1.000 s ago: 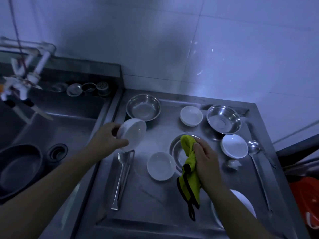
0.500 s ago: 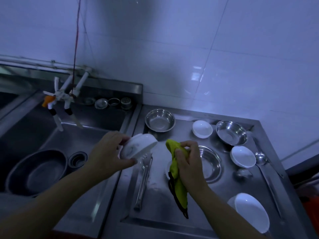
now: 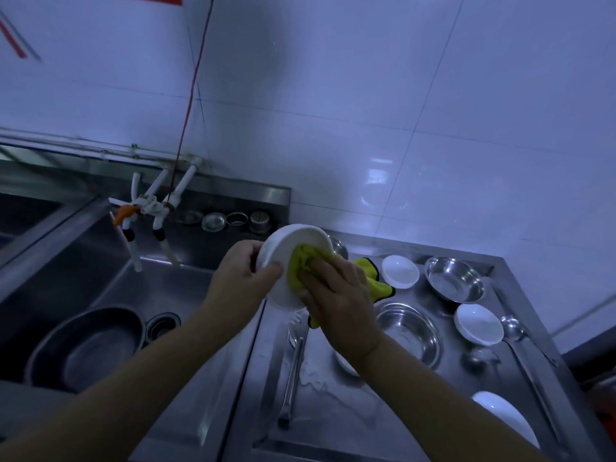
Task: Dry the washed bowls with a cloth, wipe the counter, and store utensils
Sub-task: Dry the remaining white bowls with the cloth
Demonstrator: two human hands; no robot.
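Observation:
My left hand (image 3: 245, 276) grips a white bowl (image 3: 293, 243) by its rim, tilted with the hollow facing me, above the edge between sink and counter. My right hand (image 3: 336, 295) presses a yellow cloth (image 3: 300, 266) into the bowl's inside; the cloth's black-edged tail (image 3: 378, 283) hangs out to the right. On the steel counter (image 3: 383, 415) lie more white bowls (image 3: 400, 271) (image 3: 478, 324) (image 3: 506, 416), steel bowls (image 3: 454, 283) (image 3: 408, 331), a ladle (image 3: 511, 328) and tongs (image 3: 293, 368).
A deep steel sink (image 3: 166, 288) lies at the left with a dark pan (image 3: 88, 346) in it and taps (image 3: 150, 211) above. Small strainers (image 3: 213, 221) sit on the sink's back ledge. The tiled wall stands behind. Water is pooled on the counter by the tongs.
Both hands rose and came together: the bowl turned its hollow toward me and the right hand pushed the cloth into it. The view tilted up.

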